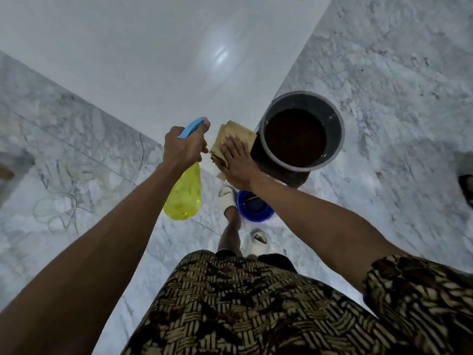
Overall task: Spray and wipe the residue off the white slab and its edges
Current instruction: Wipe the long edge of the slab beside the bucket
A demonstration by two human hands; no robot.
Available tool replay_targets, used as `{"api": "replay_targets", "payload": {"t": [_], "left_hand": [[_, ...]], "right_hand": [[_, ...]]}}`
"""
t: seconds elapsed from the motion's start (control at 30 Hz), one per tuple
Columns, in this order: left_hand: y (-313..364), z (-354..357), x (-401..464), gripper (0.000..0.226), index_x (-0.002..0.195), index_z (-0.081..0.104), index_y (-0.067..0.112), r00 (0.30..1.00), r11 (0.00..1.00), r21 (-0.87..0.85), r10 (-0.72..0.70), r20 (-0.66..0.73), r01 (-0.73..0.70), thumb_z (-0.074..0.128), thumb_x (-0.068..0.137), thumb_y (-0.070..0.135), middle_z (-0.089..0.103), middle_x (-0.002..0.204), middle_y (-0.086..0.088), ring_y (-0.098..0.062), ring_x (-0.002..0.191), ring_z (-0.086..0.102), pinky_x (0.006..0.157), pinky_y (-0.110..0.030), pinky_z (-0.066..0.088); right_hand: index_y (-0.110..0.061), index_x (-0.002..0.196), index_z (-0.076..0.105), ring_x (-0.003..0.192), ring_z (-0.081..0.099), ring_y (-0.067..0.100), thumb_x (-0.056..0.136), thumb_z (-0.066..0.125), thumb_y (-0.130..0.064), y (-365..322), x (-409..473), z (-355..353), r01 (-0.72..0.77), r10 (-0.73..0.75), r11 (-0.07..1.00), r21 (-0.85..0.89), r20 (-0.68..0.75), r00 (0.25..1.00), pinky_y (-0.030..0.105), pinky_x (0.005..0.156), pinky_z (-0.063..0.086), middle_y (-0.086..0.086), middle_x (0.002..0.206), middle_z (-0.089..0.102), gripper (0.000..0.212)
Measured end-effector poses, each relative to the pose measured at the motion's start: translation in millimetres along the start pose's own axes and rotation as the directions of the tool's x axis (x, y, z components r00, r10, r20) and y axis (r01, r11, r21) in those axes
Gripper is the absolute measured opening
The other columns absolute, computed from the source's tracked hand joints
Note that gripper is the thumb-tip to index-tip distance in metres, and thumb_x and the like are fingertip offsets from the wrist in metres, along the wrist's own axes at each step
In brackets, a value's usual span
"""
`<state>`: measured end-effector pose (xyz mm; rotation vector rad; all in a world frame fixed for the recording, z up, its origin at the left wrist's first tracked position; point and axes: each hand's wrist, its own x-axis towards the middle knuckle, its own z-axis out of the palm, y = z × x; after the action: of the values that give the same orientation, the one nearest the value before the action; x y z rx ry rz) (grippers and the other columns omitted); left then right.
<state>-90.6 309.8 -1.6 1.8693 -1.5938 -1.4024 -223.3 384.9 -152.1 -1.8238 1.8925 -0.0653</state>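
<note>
The white slab (143, 60) fills the upper left and middle, its near corner pointing toward me. My left hand (183, 147) grips a yellow spray bottle (183, 196) with a blue trigger head (191, 128), nozzle aimed at the slab's near corner. My right hand (236, 162) lies flat, fingers spread, on a folded tan cloth (231, 139) that rests on the slab's near corner, right beside the bottle.
A grey bucket (335, 116) of dark water stands at the slab's right edge, touching the cloth. A small blue basin (253, 206) sits on the marble floor (384, 73) by my feet in white sandals (226, 196). Another person's dark shoe (467, 188) shows at the far right.
</note>
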Motion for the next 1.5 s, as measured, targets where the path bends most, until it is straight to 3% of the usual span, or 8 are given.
{"api": "replay_targets", "payload": {"t": [0.2, 0.3, 0.4, 0.53, 0.73, 1.2, 1.4, 1.5], "left_hand": [[-42, -19, -69, 0.051, 0.081, 0.075, 0.003, 0.998, 0.997, -0.068, -0.024, -0.052, 0.020, 0.067, 0.100, 0.050, 0.073, 0.071, -0.012, -0.025, 0.066, 0.072, 0.049, -0.024, 0.052], [-40, -24, -93, 0.050, 0.086, 0.074, 0.003, 0.998, 0.994, -0.112, -0.006, -0.060, 0.000, 0.067, 0.100, 0.050, 0.074, 0.071, -0.013, -0.026, 0.069, 0.072, 0.053, -0.028, 0.054], [-26, -27, -109, 0.046, 0.080, 0.072, 0.008, 0.997, 0.994, -0.102, 0.027, -0.077, -0.034, 0.066, 0.100, 0.049, 0.073, 0.069, -0.011, -0.023, 0.066, 0.070, 0.051, -0.026, 0.053], [3, -25, -114, 0.054, 0.073, 0.072, 0.003, 0.995, 0.995, -0.072, 0.068, -0.078, -0.073, 0.066, 0.099, 0.050, 0.074, 0.070, -0.012, -0.021, 0.062, 0.069, 0.051, -0.025, 0.052], [48, 14, -106, 0.054, 0.082, 0.074, -0.001, 0.988, 0.989, -0.032, 0.149, 0.047, -0.147, 0.067, 0.099, 0.049, 0.075, 0.073, -0.012, -0.019, 0.060, 0.069, 0.052, -0.025, 0.053], [132, 107, -7, 0.061, 0.084, 0.076, -0.001, 0.958, 0.977, 0.063, 0.184, 0.221, -0.203, 0.066, 0.096, 0.058, 0.075, 0.069, -0.011, -0.019, 0.053, 0.065, 0.064, -0.034, 0.058], [157, 129, 41, 0.091, 0.106, 0.075, 0.003, 0.958, 0.987, 0.097, 0.099, 0.270, -0.129, 0.067, 0.060, 0.081, 0.075, 0.080, -0.012, -0.026, 0.066, 0.070, 0.075, -0.047, 0.065], [179, 140, 48, 0.072, 0.093, 0.077, -0.002, 0.956, 0.988, 0.069, 0.115, 0.269, -0.139, 0.067, 0.084, 0.069, 0.074, 0.069, -0.011, -0.020, 0.054, 0.066, 0.068, -0.039, 0.062]], "right_hand": [[-0.007, 0.156, 0.015, 0.152, -0.003, 0.032, 0.107, 0.024, -0.039, -66, -74, 33, 0.130, -0.158, 0.980, 0.150, 0.192, 0.969, 0.049, 0.122, 0.001, 0.015, 0.165, 0.005, 0.059], [-0.006, 0.154, 0.023, 0.150, 0.013, 0.030, 0.106, 0.039, -0.023, -92, -103, 30, -0.103, -0.148, 0.885, 0.453, 0.484, 0.862, 0.038, 0.121, 0.010, 0.016, 0.162, 0.018, 0.053], [-0.002, 0.118, 0.059, 0.132, 0.047, 0.032, 0.106, 0.041, -0.026, -96, -133, 17, -0.428, -0.037, 0.545, 0.721, 0.531, 0.847, 0.015, 0.095, 0.040, 0.015, 0.133, 0.054, 0.032], [-0.016, 0.099, 0.067, 0.071, 0.069, 0.009, 0.104, 0.037, -0.047, -66, -142, -31, -0.381, 0.103, -0.051, 0.923, 0.385, 0.917, 0.027, 0.070, 0.052, -0.004, 0.075, 0.074, 0.044], [-0.011, 0.132, 0.060, 0.122, 0.058, 0.030, 0.097, 0.036, -0.061, 15, -124, -125, -0.037, 0.322, -0.365, 0.930, 0.163, 0.932, 0.045, 0.102, 0.048, 0.015, 0.130, 0.064, 0.066], [-0.012, 0.132, 0.060, 0.123, 0.059, 0.028, 0.102, 0.029, -0.054, 99, -54, -220, 0.122, 0.438, -0.482, 0.868, 0.118, 0.891, 0.044, 0.110, 0.042, 0.012, 0.127, 0.067, 0.060], [-0.012, 0.134, 0.057, 0.111, 0.065, 0.024, 0.102, 0.032, -0.054, 130, -23, -233, 0.173, 0.506, -0.524, 0.834, 0.141, 0.851, 0.038, 0.095, 0.052, 0.011, 0.129, 0.065, 0.059], [-0.011, 0.132, 0.059, 0.115, 0.063, 0.026, 0.101, 0.035, -0.054, 151, -8, -238, 0.187, 0.566, -0.491, 0.851, 0.148, 0.811, 0.041, 0.101, 0.050, 0.012, 0.129, 0.066, 0.058]]}}
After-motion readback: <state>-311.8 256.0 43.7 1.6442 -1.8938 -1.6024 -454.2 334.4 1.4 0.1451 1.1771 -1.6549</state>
